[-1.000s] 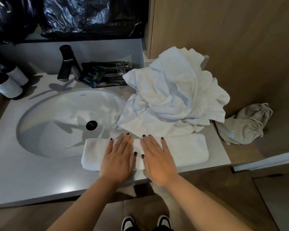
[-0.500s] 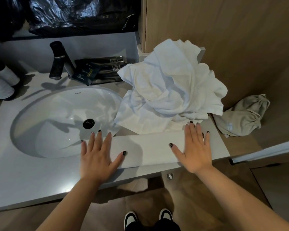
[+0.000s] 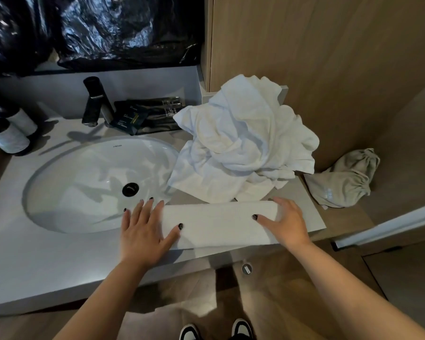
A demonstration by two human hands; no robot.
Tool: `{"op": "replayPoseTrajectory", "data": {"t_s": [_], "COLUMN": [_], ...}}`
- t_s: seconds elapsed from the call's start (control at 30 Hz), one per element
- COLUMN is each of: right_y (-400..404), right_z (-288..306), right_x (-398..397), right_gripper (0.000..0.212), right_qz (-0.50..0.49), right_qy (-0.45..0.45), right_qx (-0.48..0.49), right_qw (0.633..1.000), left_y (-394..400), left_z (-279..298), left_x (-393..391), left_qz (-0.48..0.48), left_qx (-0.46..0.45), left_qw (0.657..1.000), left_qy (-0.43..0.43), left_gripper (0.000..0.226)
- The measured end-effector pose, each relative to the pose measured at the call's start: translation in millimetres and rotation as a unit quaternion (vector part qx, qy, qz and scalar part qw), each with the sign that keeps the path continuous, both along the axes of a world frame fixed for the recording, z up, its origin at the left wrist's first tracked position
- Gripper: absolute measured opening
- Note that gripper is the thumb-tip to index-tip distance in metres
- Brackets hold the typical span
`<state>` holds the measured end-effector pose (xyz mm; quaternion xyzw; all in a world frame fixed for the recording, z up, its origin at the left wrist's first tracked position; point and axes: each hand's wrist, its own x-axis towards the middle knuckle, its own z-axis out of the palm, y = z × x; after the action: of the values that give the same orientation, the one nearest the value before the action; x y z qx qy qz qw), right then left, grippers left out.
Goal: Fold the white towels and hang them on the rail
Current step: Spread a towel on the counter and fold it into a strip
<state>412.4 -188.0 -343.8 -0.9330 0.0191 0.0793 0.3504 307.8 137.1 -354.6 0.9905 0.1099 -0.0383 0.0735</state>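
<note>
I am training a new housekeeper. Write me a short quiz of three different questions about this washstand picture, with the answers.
1. True or false: the folded towel lies along the front edge of the counter.
2. Which lies behind the folded towel? A) a pile of white towels B) a bucket C) a mirror
3. Fill in: the left hand lies flat at the towel's end next to the ____.

Key: 1 true; 2 A; 3 sink. The right hand rests at the other end; no rail is in view.

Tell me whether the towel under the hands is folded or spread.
Folded: the towel lies as a narrow flat strip with straight edges on the counter, unlike the crumpled towel pile behind.
</note>
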Motion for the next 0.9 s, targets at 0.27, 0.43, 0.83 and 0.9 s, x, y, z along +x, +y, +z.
{"op": "replayPoseTrajectory", "data": {"t_s": [0.27,0.43,0.83,0.9], "right_y": [-3,-4,13,12], "right_z": [2,18,180,213], "right_x": [-19,-30,-52,-61], "right_gripper": [0.074,0.075,0.027,0.029], "right_qz": [-0.274,-0.296,0.082,0.129], "right_qy": [0.149,0.245,-0.072,-0.109], "right_qx": [0.104,0.218,0.18,0.175], "right_qw": [0.944,0.897,0.978,0.97], "left_y": [9,18,-51,-71], "left_z": [5,13,116,144], "left_x": [-19,-23,13,17], "left_qz": [-0.011,0.008,-0.146,-0.166], "left_qx": [-0.025,0.033,-0.389,-0.419], "left_qw": [0.998,0.999,0.909,0.89], "left_qy": [-0.065,0.035,-0.026,-0.06], "left_gripper": [0.067,0.051,0.082,0.072]}}
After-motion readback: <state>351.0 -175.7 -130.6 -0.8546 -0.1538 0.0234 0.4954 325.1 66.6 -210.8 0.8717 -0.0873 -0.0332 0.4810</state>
